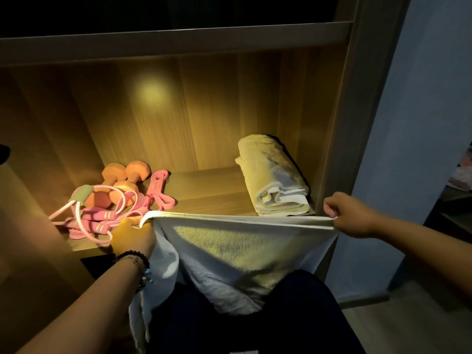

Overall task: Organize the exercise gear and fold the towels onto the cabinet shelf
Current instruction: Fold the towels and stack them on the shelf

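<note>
Two towels are in view, one folded on the shelf and one in hand. Findings run from 9 o'clock to 3 o'clock.

At 9 o'clock on the wooden cabinet shelf (204, 185) lies the exercise gear, bunched together: two orange dumbbells (122, 181) side by side, a pink flat resistance band (159, 192) touching their right side, and a pink skipping rope with padded handles (94, 221) coiled loosely over and in front of them. Judgement: the gear is grouped to one side to leave the right half free for towels.

At 7 o'clock the left hand (139, 235), a dark beaded bracelet (132, 258) on its wrist, grips the left top corner of the white terry towel (237, 254); the fingers are hidden behind the cloth, so the exact hold cannot be told. A loose tail of towel hangs below this wrist.

At 6 o'clock the white terry towel hangs spread, its top hem stretched level just in front of the shelf edge, its lower part sagging towards the person's lap. Judgement: it is held taut and square so the next fold lands straight; folding appears to be just beginning.

At 2 o'clock the pale folded towel (277, 177) rests on the shelf against the right cabinet wall, apart from the gear.

At 3 o'clock the right hand (348, 215) pinches the right top corner, fingers curled on the hem.
</note>
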Tool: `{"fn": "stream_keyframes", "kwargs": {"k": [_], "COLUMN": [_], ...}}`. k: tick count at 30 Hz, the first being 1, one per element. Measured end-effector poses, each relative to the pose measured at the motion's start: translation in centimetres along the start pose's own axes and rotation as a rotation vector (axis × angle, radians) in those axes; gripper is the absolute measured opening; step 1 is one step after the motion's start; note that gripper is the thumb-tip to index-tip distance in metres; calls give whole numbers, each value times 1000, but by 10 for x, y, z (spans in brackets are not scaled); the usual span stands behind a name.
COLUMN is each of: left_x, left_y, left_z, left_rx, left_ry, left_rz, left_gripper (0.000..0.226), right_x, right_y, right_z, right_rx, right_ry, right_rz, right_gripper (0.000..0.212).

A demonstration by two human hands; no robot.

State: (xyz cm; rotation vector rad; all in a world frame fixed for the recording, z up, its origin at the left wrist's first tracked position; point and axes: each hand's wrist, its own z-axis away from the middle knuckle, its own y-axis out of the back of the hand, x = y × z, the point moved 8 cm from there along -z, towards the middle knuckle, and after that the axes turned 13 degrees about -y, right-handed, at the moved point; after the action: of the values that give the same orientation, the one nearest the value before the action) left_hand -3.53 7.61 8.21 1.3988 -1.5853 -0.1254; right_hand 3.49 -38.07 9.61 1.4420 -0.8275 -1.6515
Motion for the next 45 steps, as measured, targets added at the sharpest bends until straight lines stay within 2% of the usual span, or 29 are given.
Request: {"fn": "stream_keyframes", "kwargs": {"k": [4,10,12,14,16,18,21,24,28,31,36,39,42,44,45], "left_x": [-2,-6,-7,-8,-6,-5,-8,-10,4,11,13,8,-5,-10,-9], "left_y": [-6,-8,-7,-8,-12,-14,-14,-9,-5,-11,-20,-35,-50,-55,-57], "left_z": [-1,-3,-4,-4,-2,1,2,2,1,2,3,9,21,30,33], "left_rx": [-14,-37,-37,-30,-29,-19,-36,-82,-97,-124,-124,-217,-314,-328,-320], "left_ry": [27,67,44,42,56,85,86,45,-47,-62,-3,92,327,457,507], "left_rz": [21,61,54,56,39,26,53,76,70,63,132,184,302,419,505], "left_gripper": [36,31,31,31,38,44,43,49,32,30,36,33,28,29,31], "right_x": [-1,-5,-2,0,2,6,8,21,34,39,46,51,57,54,50], "right_y": [-12,-16,-21,-32,-46,-64,-72,-42,5,19,25,19,4,-9,-18], "right_z": [10,4,4,7,11,17,17,6,-2,-6,-9,-12,-9,1,6], "right_rx": [-128,-196,-245,-328,-376,-374,-247,-72,141,191,282,218,93,2,-71], "right_ry": [65,95,83,54,48,64,142,113,124,106,23,-93,-203,-241,-260], "right_rz": [-161,-118,-118,-101,50,284,469,328,80,60,-42,-195,-354,-457,-519], "right_gripper": [37,52,40,12,33,43,26,15,18,29,31,29,23,12,15]}}
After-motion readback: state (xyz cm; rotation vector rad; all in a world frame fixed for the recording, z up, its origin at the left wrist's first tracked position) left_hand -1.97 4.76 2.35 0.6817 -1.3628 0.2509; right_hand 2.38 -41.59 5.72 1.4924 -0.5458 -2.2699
